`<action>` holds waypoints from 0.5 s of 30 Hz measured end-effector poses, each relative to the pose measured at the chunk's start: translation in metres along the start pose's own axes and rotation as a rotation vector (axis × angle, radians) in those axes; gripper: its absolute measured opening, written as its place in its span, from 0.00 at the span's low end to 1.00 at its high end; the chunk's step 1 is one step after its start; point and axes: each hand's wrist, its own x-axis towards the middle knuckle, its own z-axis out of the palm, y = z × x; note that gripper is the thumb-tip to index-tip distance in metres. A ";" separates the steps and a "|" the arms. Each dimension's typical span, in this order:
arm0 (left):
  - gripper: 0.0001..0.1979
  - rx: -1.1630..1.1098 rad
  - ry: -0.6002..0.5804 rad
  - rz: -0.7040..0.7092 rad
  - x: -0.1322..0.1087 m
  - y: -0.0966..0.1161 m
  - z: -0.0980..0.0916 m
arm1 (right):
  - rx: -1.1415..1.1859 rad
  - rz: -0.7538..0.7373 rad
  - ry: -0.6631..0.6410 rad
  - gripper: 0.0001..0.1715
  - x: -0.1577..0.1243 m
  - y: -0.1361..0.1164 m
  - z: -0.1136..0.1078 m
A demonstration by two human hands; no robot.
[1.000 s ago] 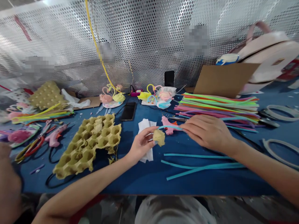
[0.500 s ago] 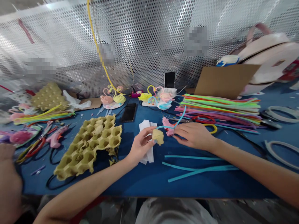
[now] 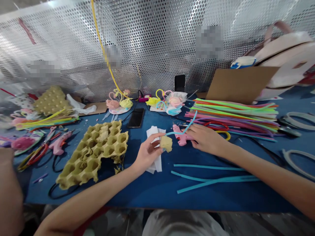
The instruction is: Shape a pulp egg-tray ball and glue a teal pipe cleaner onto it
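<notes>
My left hand [image 3: 149, 152] is closed on a small yellowish egg-carton piece [image 3: 166, 143], above a white tissue [image 3: 157, 162]. A light-blue pipe cleaner [image 3: 190, 123] runs from the top of that piece to the right and bends upward. My right hand [image 3: 203, 137] is closed around the handle end of a pink glue gun [image 3: 181, 137], whose body points up and left. Blue pipe cleaners [image 3: 197, 187] lie on the table below the right forearm. The right palm side is hidden.
A torn egg carton [image 3: 93, 152] lies at left, a phone [image 3: 136, 118] behind it. Pipe-cleaner bundles [image 3: 233, 114] and cardboard [image 3: 241, 83] are at right. Small swan figures [image 3: 119, 104] stand at the back. Another person's arm [image 3: 10, 190] is at the left edge.
My right hand has shifted slightly right and now grasps the pink glue gun, which has turned and moved a little. The left hand still holds the carton piece in nearly the same place.
</notes>
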 end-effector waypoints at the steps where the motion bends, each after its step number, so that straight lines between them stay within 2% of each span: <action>1: 0.24 0.004 0.009 -0.005 0.000 0.000 0.000 | -0.006 0.001 -0.001 0.25 -0.001 -0.001 -0.003; 4: 0.24 0.029 0.037 -0.022 0.000 0.001 0.000 | -0.006 0.046 -0.026 0.26 -0.004 -0.003 -0.017; 7: 0.24 0.055 0.072 -0.016 0.000 0.001 -0.001 | 0.097 0.151 -0.059 0.16 -0.009 -0.002 -0.035; 11: 0.24 0.066 0.094 -0.007 0.000 0.002 -0.003 | 0.377 0.208 -0.130 0.04 -0.017 0.009 -0.059; 15: 0.23 0.066 0.093 -0.016 0.000 0.002 -0.002 | 0.640 0.278 -0.159 0.14 -0.026 0.017 -0.073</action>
